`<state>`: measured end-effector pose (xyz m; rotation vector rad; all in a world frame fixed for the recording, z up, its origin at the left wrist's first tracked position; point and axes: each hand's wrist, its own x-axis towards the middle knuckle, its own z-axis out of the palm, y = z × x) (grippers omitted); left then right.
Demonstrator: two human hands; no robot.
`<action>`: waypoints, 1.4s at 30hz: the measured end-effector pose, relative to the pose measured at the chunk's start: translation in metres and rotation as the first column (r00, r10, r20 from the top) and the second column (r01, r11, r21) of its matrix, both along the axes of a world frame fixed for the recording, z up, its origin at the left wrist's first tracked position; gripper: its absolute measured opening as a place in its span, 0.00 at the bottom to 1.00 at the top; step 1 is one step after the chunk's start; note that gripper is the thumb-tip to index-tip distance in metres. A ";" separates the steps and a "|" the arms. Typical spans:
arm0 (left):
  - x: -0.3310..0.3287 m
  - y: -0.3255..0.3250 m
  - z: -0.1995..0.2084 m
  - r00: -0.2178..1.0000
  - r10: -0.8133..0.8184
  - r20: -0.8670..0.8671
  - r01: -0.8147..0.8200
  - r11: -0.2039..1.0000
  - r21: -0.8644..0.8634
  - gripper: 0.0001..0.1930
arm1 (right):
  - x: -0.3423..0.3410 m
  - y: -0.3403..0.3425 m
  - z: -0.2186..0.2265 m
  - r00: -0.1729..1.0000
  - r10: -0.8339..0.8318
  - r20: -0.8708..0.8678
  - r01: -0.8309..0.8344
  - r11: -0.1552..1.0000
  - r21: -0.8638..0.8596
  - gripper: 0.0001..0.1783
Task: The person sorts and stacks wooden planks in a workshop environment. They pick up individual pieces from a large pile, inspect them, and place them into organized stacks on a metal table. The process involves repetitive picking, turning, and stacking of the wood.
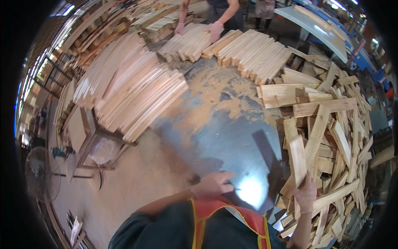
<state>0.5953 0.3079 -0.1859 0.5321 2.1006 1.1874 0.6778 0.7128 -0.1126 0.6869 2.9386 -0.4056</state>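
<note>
My right hand (306, 194), in a pale glove, is closed around the lower part of a short wooden board (297, 159). The board slants up from the hand over a heap of loose wooden pieces (325, 141) at the right. My left hand (212, 184) hovers in front of my chest over the near edge of the shiny metal table (215, 143). Nothing shows in its fingers, which are bent a little and apart. A dark shadow of the board falls on the metal to the left of the heap.
Sawdust (215, 91) covers the table's far part. Long planks (141, 87) are stacked at the left, and a row of shorter strips (253, 54) lies at the far side. Across the table a person's gloved hands (215, 31) touch more strips. A fan (41, 172) stands far left.
</note>
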 end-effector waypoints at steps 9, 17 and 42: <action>-0.124 0.056 0.058 0.990 0.131 -0.049 -0.134 0.988 -0.074 0.34 | -0.197 -0.200 -0.008 0.793 -0.403 -0.457 -0.319 0.364 -0.875 0.46; -0.216 -0.228 -0.073 0.615 -0.112 -0.780 -0.330 0.862 -0.384 0.33 | -0.078 -0.170 -0.086 0.733 -0.650 -0.199 0.250 0.530 -0.810 0.51; -0.159 0.016 0.029 0.703 -0.635 -0.320 0.426 0.736 -0.526 0.42 | 0.119 0.060 -0.034 0.113 -0.936 -0.335 0.341 0.353 -0.871 0.46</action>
